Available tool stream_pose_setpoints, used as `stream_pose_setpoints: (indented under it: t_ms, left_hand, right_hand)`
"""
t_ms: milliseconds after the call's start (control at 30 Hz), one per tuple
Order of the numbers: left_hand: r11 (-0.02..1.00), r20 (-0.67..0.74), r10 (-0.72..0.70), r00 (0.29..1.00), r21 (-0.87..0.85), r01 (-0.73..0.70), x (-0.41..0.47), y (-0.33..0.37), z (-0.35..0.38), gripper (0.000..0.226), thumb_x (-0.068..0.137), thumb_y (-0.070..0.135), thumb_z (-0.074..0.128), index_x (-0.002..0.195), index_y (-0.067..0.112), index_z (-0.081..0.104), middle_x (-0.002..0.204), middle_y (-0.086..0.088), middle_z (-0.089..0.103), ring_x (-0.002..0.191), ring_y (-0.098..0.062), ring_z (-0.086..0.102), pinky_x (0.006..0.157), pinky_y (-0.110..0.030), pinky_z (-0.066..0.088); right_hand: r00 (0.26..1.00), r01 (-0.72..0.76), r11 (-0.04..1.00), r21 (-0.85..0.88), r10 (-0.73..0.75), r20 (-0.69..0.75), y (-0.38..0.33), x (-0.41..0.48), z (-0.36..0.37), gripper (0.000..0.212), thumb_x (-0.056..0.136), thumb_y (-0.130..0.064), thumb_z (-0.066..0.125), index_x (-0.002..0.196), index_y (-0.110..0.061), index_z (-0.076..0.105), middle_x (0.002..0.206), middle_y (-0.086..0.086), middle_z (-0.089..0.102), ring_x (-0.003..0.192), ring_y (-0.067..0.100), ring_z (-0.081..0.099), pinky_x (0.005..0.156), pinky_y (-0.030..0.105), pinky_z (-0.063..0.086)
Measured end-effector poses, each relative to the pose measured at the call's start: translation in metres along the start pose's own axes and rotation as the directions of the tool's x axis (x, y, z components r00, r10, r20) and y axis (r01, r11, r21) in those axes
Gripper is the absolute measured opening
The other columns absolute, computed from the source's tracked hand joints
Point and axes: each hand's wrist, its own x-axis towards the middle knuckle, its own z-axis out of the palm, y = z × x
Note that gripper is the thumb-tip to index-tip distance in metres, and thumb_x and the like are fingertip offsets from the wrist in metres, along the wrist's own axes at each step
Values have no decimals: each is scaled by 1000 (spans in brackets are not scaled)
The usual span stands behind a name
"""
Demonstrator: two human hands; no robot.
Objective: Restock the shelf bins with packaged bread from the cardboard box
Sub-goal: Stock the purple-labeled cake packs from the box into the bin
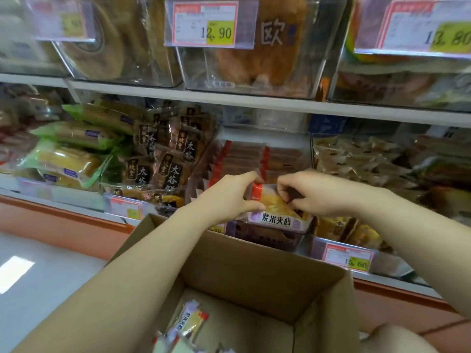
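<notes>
Head view: the left hand (229,197) grips the red end of a bread pack (276,211) and the right hand (313,197) pinches its top. The pack is over the shelf bin (267,240), just past the cardboard box (254,271). It looks soft and light, so hold the wrapper ends and do not squeeze. It reads 紫米夹心.

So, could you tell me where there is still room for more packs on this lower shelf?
Room shows in the middle bin, behind the purple pack, above the red-edged packs, under the shelf board. Crowded: dark-labelled packs to its left, the right bin. The cardboard box floor is bare at right.
</notes>
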Motion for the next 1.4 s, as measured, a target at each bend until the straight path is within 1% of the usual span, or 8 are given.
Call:
stream_pose_setpoints:
  t_ms: [200, 367, 433, 533, 633, 800, 1100, 1400]
  left_hand:
    - [1000, -14, -11, 1000, 25, 11, -1, -11, 17, 59, 84, 41, 67, 135, 28, 40, 116, 3, 63, 96, -16, 64, 88, -38, 53]
    - [867, -261, -225, 939, -494, 71, 0, -5, -4, 41, 96, 36, 49, 134, 22, 44, 111, 4, 63, 90, -1, 62, 71, -10, 49]
    - [936, -316, -216, 924, -338, 104, 6, -9, -7, 25, 99, 25, 47, 122, 18, 55, 109, -1, 65, 84, -3, 61, 68, -9, 44]
    - [996, -114, -83, 990, 34, 88, 12, -14, 5, 27, 93, 23, 58, 118, 16, 63, 115, 0, 66, 104, -15, 61, 87, -22, 45]
    - [964, 111, -54, 992, 265, 23, 17, -9, 17, 40, 85, 38, 66, 121, 22, 63, 119, 0, 66, 111, -19, 59, 95, -34, 47]
    - [811, 183, -45, 982, 581, -71, 31, 2, 24, 49, 83, 47, 64, 127, 26, 57, 123, -5, 62, 118, -26, 52, 99, -35, 37]
    - [581, 257, 77, 963, 774, -253, 45, -1, 31, 26, 86, 35, 59, 109, 26, 66, 102, 1, 67, 105, -23, 58, 108, -40, 27]
    - [765, 12, 55, 998, 642, -50, 37, -18, 36, 34, 81, 49, 57, 107, 29, 67, 108, 2, 67, 106, -21, 57, 105, -36, 27]
  right_hand:
    - [1000, -3, 999, -35, 3, -15, -3, -8, 15, 24, 81, -29, 68, 85, -28, 44, 76, -9, 54, 70, 11, 54, 59, 28, 44]
    - [936, -35, 999, -26, 24, -352, 5, -22, 1, 22, 84, -24, 64, 85, -27, 43, 75, -7, 54, 69, 13, 55, 58, 29, 46]
    - [881, -60, 998, 2, 54, -471, 8, -29, -7, 24, 84, -25, 64, 85, -27, 40, 77, -6, 57, 70, 17, 56, 58, 31, 45]
    - [824, -107, 994, 11, 95, -558, 8, -38, -9, 24, 87, -25, 62, 86, -27, 38, 80, -3, 58, 72, 23, 56, 59, 30, 42]
    - [803, -110, 993, 48, 118, -585, 9, -43, -7, 25, 87, -24, 63, 86, -26, 38, 81, -4, 57, 72, 23, 56, 59, 29, 39]
    - [814, -105, 993, 59, 120, -569, 8, -43, -3, 21, 88, -25, 61, 89, -26, 40, 85, -6, 57, 75, 19, 57, 60, 28, 43]
    - [817, -126, 983, 134, 179, -548, 10, -42, -2, 19, 87, -24, 62, 88, -23, 43, 84, -3, 62, 77, 21, 61, 65, 35, 51]
    - [831, -100, 988, 114, 146, -537, 12, -43, 1, 17, 89, -24, 61, 90, -23, 44, 89, -4, 61, 79, 16, 61, 63, 31, 52]
